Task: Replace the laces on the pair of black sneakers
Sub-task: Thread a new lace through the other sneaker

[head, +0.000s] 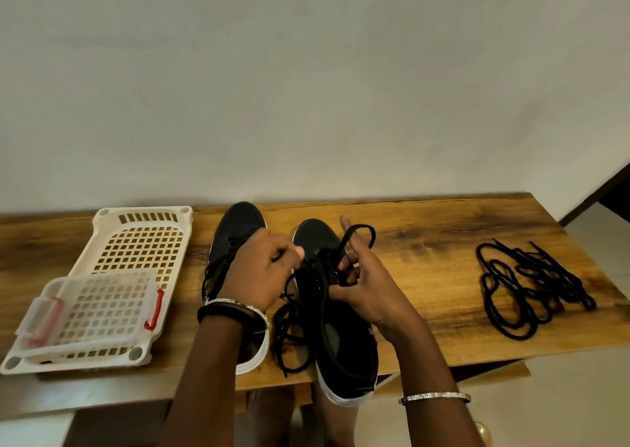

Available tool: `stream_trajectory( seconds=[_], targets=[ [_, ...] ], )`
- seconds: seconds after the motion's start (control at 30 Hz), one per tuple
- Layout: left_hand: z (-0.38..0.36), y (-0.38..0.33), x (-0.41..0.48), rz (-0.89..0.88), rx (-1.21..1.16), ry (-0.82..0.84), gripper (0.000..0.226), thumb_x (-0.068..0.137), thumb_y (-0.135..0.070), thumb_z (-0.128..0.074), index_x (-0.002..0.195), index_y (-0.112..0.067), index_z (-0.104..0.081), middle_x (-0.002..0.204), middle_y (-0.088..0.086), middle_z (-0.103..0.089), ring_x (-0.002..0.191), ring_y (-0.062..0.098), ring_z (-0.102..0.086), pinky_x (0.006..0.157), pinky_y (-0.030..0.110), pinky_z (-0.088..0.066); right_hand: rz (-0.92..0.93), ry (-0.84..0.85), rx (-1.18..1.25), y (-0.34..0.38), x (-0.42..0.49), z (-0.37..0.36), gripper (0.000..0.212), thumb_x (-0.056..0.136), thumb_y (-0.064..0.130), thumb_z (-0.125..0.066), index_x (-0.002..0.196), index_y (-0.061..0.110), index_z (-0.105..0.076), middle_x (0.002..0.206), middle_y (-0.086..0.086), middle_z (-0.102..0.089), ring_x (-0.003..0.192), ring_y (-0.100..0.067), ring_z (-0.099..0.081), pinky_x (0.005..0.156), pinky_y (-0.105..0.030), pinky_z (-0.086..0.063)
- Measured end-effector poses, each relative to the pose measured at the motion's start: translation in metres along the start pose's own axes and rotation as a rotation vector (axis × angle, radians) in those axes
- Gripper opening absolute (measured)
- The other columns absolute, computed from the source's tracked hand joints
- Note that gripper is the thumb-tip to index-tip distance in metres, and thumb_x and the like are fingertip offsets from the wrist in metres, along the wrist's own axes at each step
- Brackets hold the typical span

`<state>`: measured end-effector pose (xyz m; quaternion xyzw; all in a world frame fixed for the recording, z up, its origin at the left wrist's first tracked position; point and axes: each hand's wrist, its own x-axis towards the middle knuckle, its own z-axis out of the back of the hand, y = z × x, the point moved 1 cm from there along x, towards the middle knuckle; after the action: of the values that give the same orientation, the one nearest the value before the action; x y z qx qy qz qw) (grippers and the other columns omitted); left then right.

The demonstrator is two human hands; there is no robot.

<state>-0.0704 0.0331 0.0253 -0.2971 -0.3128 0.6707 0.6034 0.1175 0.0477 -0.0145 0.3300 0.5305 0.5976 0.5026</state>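
Left hand [259, 269] is hovering over the gap between the two shoes. Its fingers are curling, with thumb and fingertips pinching a strand of the black lace [289, 337] near the tongue of the right sneaker [342, 347].

Right hand [366, 288] is sitting just at 3 o'clock of it, gripping the same lace. Lower fingers are curling round the strand by the eyelets, index finger is pointing toward 12 o'clock, and a loop of lace is standing up over the fingers. Cannot tell whether the loop is wrapping the finger or only passing behind it.

Right sneaker is lying mid-table, toe toward 12 o'clock, white-soled heel hanging over the near edge at 6 o'clock. Loose lace ends are trailing off its 9 o'clock side onto the wooden table [426, 235].

Left sneaker [240, 225] is resting just beside it at 9 o'clock, toe also toward 12, mostly hiding under the left forearm. Its lacing is too covered to read.

Loose black laces [531, 289] are lying in a tangle well apart at 3 o'clock. White slotted basket [143, 238] is sitting at 9 o'clock, and a clear lidded box [99, 310] with red clasps is lying in its near end.

Left-wrist bangles [235, 308], dark and silver, and a silver right-wrist bangle [434, 397] are showing.
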Motion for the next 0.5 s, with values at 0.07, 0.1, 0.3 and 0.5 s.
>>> stream_trajectory(
  seconds=[0.07, 0.1, 0.3, 0.5],
  targets=[
    [0.006, -0.005, 0.0, 0.09, -0.401, -0.056, 0.035, 0.099, -0.022, -0.051, 0.067, -0.018, -0.064, 0.079, -0.002, -0.06, 0.069, 0.012, -0.054, 0.067, 0.03, -0.042, -0.005, -0.003, -0.026, -0.002, 0.001, 0.0, 0.1, 0.078, -0.006, -0.075, 0.152, 0.049, -0.034, 0.099, -0.003, -0.042, 0.073, -0.01, -0.044, 0.066, -0.02, -0.048],
    [0.01, -0.009, -0.001, 0.125, -0.604, -0.081, 0.04, 0.1, -0.019, -0.046, 0.064, -0.02, -0.063, 0.071, -0.002, -0.062, 0.067, 0.013, -0.056, 0.062, 0.03, -0.043, -0.012, -0.01, -0.037, -0.004, 0.001, 0.001, 0.095, 0.078, -0.005, -0.076, 0.15, 0.045, -0.039, 0.1, -0.003, -0.042, 0.075, -0.01, -0.044, 0.065, -0.019, -0.048],
    [0.027, -0.006, -0.003, 0.157, -1.384, -0.135, 0.037, 0.1, -0.022, -0.042, 0.064, -0.021, -0.034, 0.045, -0.005, -0.026, 0.038, 0.01, -0.029, 0.048, 0.025, -0.048, -0.027, -0.056, -0.059, -0.009, 0.003, 0.001, 0.081, 0.072, -0.001, -0.08, 0.142, 0.031, -0.054, 0.099, 0.001, -0.044, 0.075, -0.01, -0.046, 0.068, -0.021, -0.047],
    [0.023, 0.002, -0.007, 0.055, 0.06, -0.047, 0.017, 0.086, -0.041, -0.071, 0.086, -0.028, -0.06, 0.081, -0.007, -0.063, 0.071, 0.011, -0.059, 0.062, 0.028, -0.045, -0.03, -0.113, -0.075, -0.01, 0.005, -0.001, 0.066, 0.065, 0.004, -0.083, 0.118, 0.032, -0.055, 0.11, -0.009, -0.048, 0.072, -0.013, -0.052, 0.062, -0.024, -0.049]
  ],
)
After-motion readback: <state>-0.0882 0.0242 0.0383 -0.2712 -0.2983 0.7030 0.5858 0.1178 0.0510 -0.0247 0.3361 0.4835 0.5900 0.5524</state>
